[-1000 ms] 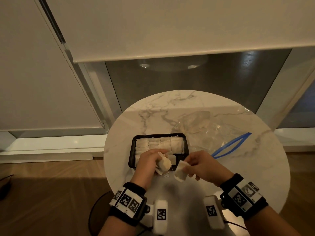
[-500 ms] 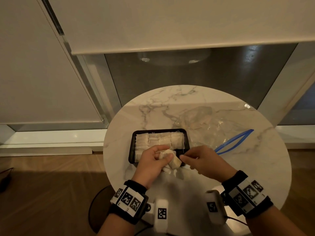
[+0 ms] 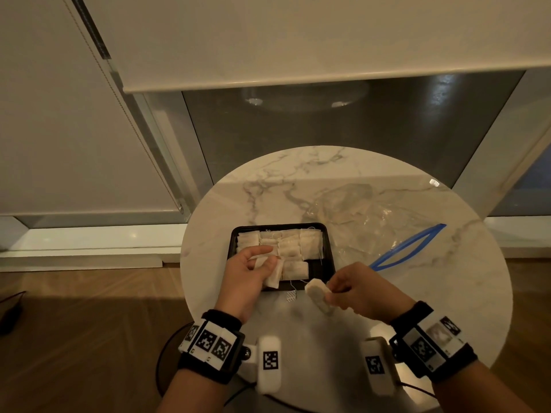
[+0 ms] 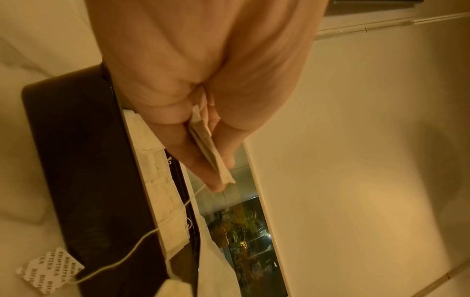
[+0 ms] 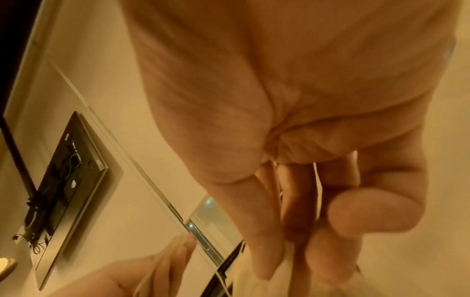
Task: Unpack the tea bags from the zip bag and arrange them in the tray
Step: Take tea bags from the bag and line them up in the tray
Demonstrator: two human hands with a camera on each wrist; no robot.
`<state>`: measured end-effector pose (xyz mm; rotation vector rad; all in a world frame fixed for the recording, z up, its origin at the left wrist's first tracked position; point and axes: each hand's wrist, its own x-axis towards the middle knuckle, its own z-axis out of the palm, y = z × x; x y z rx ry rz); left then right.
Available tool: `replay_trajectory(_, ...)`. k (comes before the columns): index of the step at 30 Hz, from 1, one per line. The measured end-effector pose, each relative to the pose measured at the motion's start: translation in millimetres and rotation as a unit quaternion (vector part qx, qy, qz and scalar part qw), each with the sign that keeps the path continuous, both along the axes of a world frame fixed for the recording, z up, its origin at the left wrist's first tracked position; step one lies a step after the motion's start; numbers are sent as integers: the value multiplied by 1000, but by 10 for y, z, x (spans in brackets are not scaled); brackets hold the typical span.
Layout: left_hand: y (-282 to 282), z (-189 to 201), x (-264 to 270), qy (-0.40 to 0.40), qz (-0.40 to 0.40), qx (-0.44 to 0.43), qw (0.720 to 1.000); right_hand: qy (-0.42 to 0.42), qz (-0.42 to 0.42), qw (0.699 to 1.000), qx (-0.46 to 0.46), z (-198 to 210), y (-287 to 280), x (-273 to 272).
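Black tray point(image 3: 327, 257), part-filled w/ tea bags point(image 3: 310, 242), sits on marble table point(image 3: 447, 293). Left hand point(image 3: 247, 275) over tray's near-left corner, fingers pinching a few tea bags point(image 3: 272, 275); left wrist cam alone shows them stacked edge-on point(image 4: 206, 148). Right hand point(image 3: 357, 290), just right of tray's near edge, pinches one tea bag point(image 3: 317, 295). Zip bag point(image 3: 387, 234) lies right of tray.
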<state>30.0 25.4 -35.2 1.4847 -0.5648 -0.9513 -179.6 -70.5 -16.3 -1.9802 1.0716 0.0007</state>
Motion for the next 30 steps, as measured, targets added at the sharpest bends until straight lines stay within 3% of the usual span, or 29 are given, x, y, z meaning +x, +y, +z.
replay_trajectory(11,-3,55,-110,13,-28,30,999,17,-7,999,36,-186,32,16)
replay_trajectory(18,-15,99,-168,-1,-42,33,999,46,27,999,7,-226,22,3)
replay_trajectory(23,-24,128,-169,-3,-43,19,999,62,3,995,-81,-126,-23,-36)
replay_trajectory(25,-29,196,-212,14,-65,-10,998,8,-21,996,-82,44,-39,-54)
replay_trajectory(27,-47,276,-277,11,-101,-44,994,-111,-56,992,-21,229,-29,-52)
replay_trajectory(30,-92,361,-389,2,-156,-82,984,-267,-60,959,65,388,18,-15)
